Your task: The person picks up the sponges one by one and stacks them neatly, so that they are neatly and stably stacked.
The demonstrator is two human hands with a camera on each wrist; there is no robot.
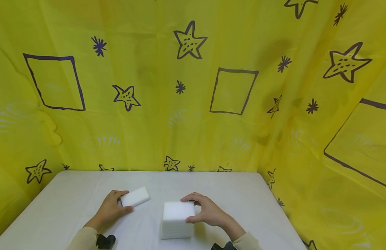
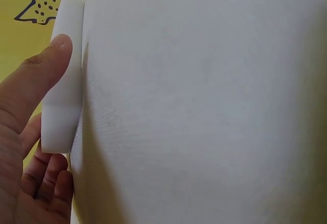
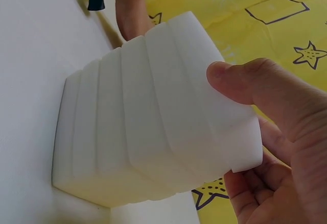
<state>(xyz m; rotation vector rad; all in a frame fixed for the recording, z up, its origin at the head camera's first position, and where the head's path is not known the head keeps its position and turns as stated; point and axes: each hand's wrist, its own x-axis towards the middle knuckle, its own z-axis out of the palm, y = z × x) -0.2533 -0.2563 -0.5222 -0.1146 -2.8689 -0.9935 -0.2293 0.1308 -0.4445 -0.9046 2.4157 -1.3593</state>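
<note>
A white sponge block (image 1: 136, 197) is pinched between the thumb and fingers of my left hand (image 1: 111, 207), on the left of the table. The left wrist view shows that sponge edge-on, the thumb (image 2: 53, 63) lying along its side. To its right stands a neat stack of several matching white sponges (image 1: 176, 227). My right hand (image 1: 209, 212) grips the top of this stack from the right, thumb on the near side and fingers at the far side. In the right wrist view the top sponge (image 3: 196, 76) sits flush on the others, partly covered by the thumb.
A white-covered table (image 1: 143, 229) carries the sponges. Yellow curtains (image 1: 143, 139) printed with stars and squares hang behind it and along its sides. Black straps (image 1: 105, 241) circle both wrists.
</note>
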